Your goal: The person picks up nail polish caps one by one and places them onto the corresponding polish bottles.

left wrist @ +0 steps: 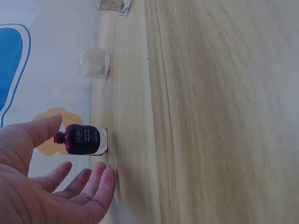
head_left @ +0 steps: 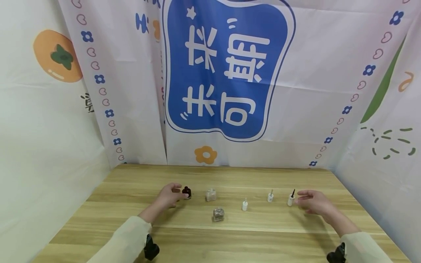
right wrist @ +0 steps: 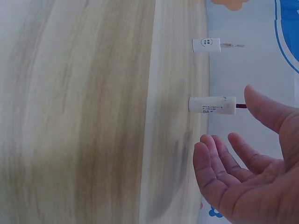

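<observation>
A dark red nail polish bottle (head_left: pixel 186 193), uncapped, stands on the table at the left. Beside it is my left hand (head_left: pixel 170 196), its thumb and fingers spread around the bottle with gaps visible in the left wrist view (left wrist: pixel 70 182). Toward the right, a white nail polish cap (head_left: pixel 291 200) stands with its dark brush pointing up. My right hand (head_left: pixel 314 202) is just right of this cap, fingers loosely bent and apart from it; the right wrist view shows the cap (right wrist: pixel 212 105) between thumb and fingers, not gripped.
A clear bottle (head_left: pixel 211 195) and a glittery silver bottle (head_left: pixel 218 214) stand near the middle of the wooden table (head_left: pixel 184 241). Two more white caps, one nearer (head_left: pixel 245 206) and one farther right (head_left: pixel 270 197), stand brush-up. Printed cloth (head_left: pixel 302 120) hangs behind and at both sides.
</observation>
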Available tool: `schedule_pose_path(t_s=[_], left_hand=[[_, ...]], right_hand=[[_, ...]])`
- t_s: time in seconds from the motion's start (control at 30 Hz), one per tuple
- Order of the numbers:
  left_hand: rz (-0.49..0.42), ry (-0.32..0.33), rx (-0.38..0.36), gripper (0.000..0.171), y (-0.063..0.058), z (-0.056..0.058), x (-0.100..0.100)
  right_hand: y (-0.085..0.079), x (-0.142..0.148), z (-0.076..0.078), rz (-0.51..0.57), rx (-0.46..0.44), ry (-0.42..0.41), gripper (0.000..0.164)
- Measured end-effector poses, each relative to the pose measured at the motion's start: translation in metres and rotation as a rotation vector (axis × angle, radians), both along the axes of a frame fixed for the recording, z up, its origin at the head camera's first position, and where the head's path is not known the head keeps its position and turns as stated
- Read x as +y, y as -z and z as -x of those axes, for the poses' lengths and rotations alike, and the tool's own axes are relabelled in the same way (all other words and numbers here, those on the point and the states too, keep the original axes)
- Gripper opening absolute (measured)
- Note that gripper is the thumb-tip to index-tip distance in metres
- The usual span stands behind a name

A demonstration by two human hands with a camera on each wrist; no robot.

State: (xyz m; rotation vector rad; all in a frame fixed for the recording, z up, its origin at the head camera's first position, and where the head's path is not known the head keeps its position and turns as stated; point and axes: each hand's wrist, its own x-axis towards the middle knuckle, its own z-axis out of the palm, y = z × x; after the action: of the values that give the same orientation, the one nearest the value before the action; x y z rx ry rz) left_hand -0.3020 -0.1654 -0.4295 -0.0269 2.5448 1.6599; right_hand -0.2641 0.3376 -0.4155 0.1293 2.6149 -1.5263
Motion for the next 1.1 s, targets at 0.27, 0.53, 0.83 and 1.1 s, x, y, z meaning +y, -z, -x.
schedule_pose_path(t_s=[0.27, 0.53, 0.83, 1.1], left_hand=[[0.004, -0.018, -0.004, 0.055, 0.004, 0.004, 0.006], [0.025, -0.027, 0.013, 0.049, 0.006, 0.008, 0.009], [0.055, -0.027, 0.036, 0.038, 0.010, 0.013, 0.012], [0.096, -0.010, 0.029, 0.035, 0.009, 0.015, 0.012]], right_hand=[[0.003, -0.006, 0.002, -0.016, 0.010, 0.010, 0.061], [0.006, -0.012, 0.006, -0.052, 0.014, 0.001, 0.058], [0.014, -0.018, 0.012, -0.062, 0.036, 0.010, 0.033], [0.019, -0.020, 0.014, -0.056, 0.040, 0.046, 0.024]])
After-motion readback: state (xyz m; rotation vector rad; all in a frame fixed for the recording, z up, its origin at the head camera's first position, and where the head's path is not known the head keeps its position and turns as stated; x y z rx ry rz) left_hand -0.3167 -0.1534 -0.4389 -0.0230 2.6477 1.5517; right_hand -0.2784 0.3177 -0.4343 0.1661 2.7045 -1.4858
